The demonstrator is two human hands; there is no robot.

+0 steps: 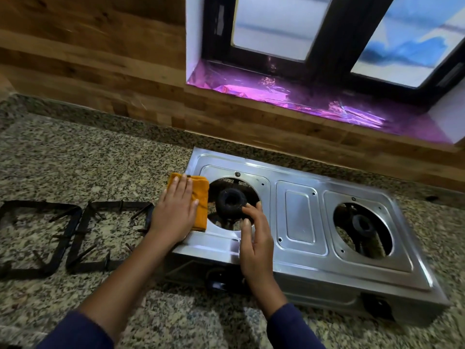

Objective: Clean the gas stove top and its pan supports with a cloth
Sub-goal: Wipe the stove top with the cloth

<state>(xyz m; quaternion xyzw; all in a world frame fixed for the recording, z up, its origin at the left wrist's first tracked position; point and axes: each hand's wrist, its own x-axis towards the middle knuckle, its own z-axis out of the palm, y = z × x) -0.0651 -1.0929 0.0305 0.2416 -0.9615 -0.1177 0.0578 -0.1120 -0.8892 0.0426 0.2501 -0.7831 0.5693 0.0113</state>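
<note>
A steel two-burner gas stove (299, 215) sits on the granite counter, its pan supports taken off. My left hand (175, 212) lies flat with straight fingers on a folded orange cloth (201, 197), pressing it onto the stove's left edge. My right hand (254, 238) hovers at the front rim of the left burner hole, its fingertips touching the black left burner (230, 200). The right burner (361, 225) stands uncovered. Two black pan supports (63, 233) lie side by side on the counter to the stove's left.
A speckled granite counter (100, 167) runs under everything. Behind it rises a wood-pattern wall (88, 59) and a window sill covered in shiny purple foil (289, 94). Black stove knobs (219, 284) face me at the front.
</note>
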